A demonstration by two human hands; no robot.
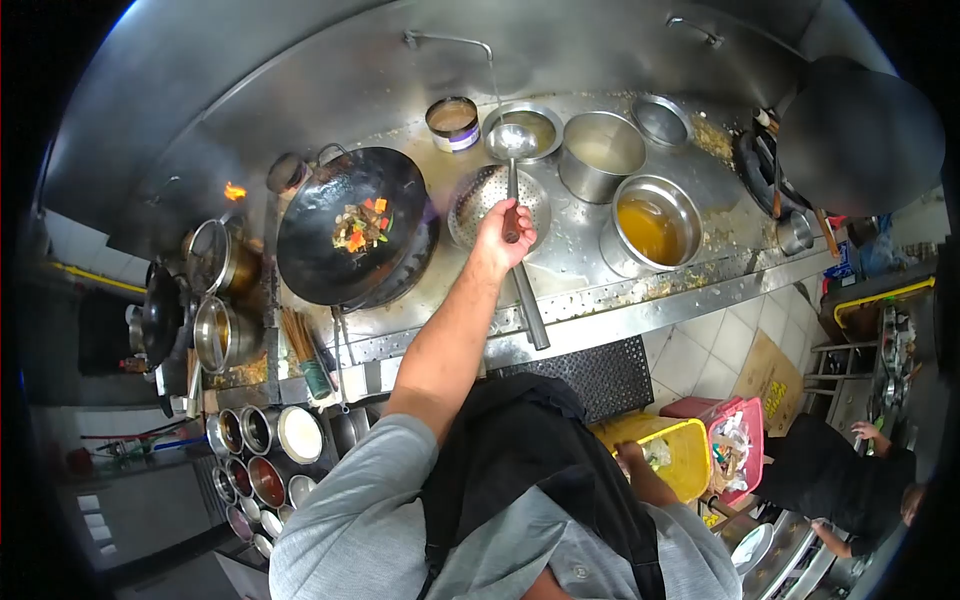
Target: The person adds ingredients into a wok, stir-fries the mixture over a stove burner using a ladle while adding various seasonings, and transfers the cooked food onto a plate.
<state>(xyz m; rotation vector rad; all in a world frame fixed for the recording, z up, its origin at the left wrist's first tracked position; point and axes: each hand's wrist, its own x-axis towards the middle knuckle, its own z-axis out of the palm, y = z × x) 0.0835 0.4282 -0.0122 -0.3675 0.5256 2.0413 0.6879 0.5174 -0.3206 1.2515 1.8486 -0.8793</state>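
My left hand (pixel 505 232) grips the long handle of a steel ladle (pixel 512 140). The ladle's bowl sits over a steel bowl (pixel 540 122) at the back of the counter, and its handle runs back past a perforated strainer (pixel 480 205). Left of the hand, a black wok (pixel 320 250) holds chopped vegetables (pixel 360 228). My right hand (pixel 633 460) hangs low at my side next to a yellow bin (pixel 685 450); its fingers are too small to read.
Steel pots stand on the counter: an empty one (pixel 602 150) and one with yellow liquid (pixel 655 228). A flame (pixel 235 190) burns at the back left. Seasoning tins (pixel 265 460) sit at lower left. Another person (pixel 850 475) stands at the right, beyond a pink bin (pixel 735 440).
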